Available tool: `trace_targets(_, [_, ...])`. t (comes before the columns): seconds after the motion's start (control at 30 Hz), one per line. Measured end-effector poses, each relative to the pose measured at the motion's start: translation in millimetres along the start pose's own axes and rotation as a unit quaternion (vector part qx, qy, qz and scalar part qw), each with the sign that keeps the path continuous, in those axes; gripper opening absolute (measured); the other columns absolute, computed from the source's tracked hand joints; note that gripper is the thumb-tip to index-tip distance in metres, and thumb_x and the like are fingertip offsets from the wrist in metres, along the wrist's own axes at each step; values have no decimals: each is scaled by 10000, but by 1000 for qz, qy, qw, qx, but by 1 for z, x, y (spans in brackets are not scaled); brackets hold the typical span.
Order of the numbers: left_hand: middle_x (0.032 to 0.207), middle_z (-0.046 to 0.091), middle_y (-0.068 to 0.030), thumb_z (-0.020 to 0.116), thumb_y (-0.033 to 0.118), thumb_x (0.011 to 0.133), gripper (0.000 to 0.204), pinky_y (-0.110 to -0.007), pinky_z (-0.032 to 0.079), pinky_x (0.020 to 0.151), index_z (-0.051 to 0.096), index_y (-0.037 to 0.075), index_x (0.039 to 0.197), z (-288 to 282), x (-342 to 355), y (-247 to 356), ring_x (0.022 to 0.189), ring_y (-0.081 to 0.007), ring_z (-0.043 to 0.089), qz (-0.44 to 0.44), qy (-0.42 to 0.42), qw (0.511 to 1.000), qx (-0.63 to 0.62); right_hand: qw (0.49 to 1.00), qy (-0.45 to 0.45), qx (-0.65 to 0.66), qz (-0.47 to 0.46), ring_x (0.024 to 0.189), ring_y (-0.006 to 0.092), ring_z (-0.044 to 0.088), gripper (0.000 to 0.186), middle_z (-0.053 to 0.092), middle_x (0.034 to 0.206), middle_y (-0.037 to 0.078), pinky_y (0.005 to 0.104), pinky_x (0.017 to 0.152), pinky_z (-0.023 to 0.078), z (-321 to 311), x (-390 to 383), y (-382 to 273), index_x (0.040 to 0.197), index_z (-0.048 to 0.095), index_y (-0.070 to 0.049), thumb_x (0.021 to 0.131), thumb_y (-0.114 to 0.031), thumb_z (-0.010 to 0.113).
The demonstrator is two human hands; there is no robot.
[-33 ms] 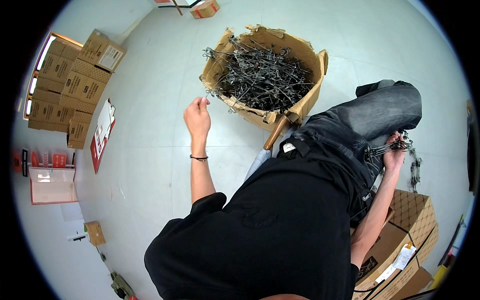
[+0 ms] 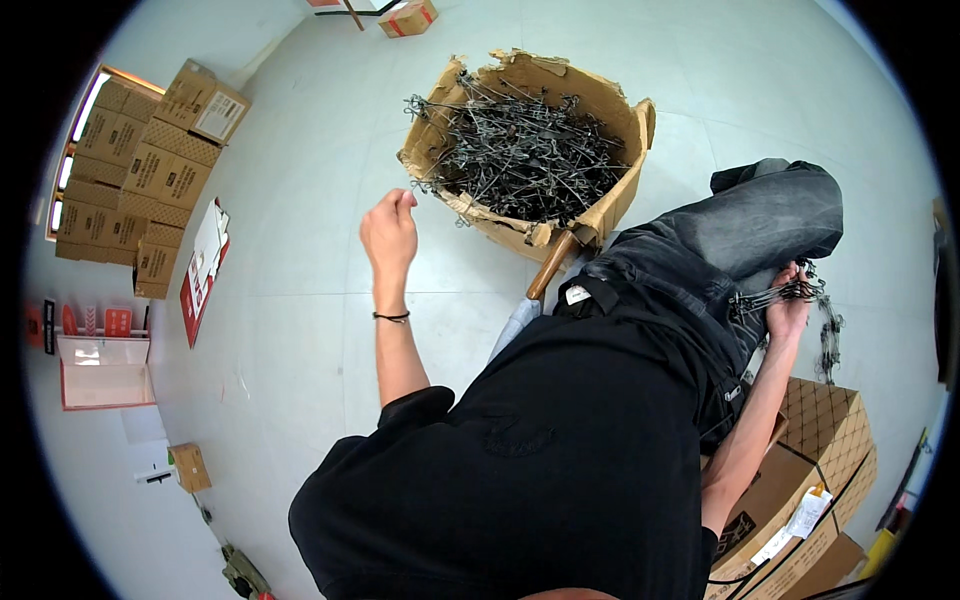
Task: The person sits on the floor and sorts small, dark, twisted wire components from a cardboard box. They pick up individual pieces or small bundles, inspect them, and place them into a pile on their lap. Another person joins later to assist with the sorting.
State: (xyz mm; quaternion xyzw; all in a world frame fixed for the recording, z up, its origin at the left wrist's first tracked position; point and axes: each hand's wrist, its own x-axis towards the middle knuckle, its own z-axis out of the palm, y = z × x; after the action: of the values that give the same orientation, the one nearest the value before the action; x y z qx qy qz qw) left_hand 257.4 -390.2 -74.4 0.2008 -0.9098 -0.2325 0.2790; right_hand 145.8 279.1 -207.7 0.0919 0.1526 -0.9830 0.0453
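Note:
My left hand [image 2: 388,238] is held just left of a torn cardboard box, its fingers curled together with the thumb on top. Whatever sits in those fingers, if anything, is too small to make out. Inside the box [image 2: 628,185] lies a tangled heap of dark metal wire pieces [image 2: 530,150] with looped or hooked ends; a few poke over its left rim. Over by my leg at the right, my right hand [image 2: 788,312] is closed around a bundle of dark wire hooks [image 2: 765,297]. The bundle's hooked ends stick out on both sides of the hand.
More wire pieces [image 2: 830,340] trail beside my right hand. A large patterned carton [image 2: 820,430] stands close to my right arm. A wooden handle [image 2: 552,265] leans between the torn box and my body. Stacked cartons [image 2: 165,170] line the left wall, near a red-and-white flattened box [image 2: 205,270].
My left hand has shifted slightly left, a little farther from the torn box. My right hand and its bundle have stayed in place.

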Motion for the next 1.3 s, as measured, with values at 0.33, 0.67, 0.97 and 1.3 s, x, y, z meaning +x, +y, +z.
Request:
trace_targets(0.33, [563, 524, -98, 572, 216, 938, 258, -346, 386, 553, 673, 31, 790, 40, 20, -21, 532, -168, 476, 1, 82, 995, -48, 1000, -7, 13, 12, 866, 206, 639, 205, 669, 957, 139, 289, 790, 559, 8, 6, 12, 1054, 605, 56, 993, -127, 537])
trace_targets(0.67, [691, 639, -183, 561, 261, 950, 284, -438, 478, 631, 684, 44, 815, 12, 62, 45, 688, -379, 628, 48, 75, 994, 70, 1000, 2, 10, 10, 872, 217, 644, 200, 664, 976, 152, 304, 778, 575, 11, 0, 7, 1068, 603, 53, 987, -121, 546])
trace_targets(0.97, [707, 656, -180, 538, 236, 960, 238, -447, 503, 631, 712, 99, 874, 10, 45, 20, 701, -390, 641, 66, 36, 983, 169, 999, -28, 15, 17, 880, 221, 648, 204, 664, 1013, 155, 314, 797, 565, 4, 1, 8, 1077, 597, 46, 986, -129, 542])
trace_targets(1.3, [694, 670, -160, 556, 187, 929, 194, -439, 515, 603, 732, 126, 878, 23, 62, 24, 659, -373, 652, 90, 121, 970, 190, 1000, 12, -2, 2, 859, 212, 657, 189, 672, 981, 132, 297, 780, 578, 13, -8, 14, 1031, 619, 38, 987, -130, 544])
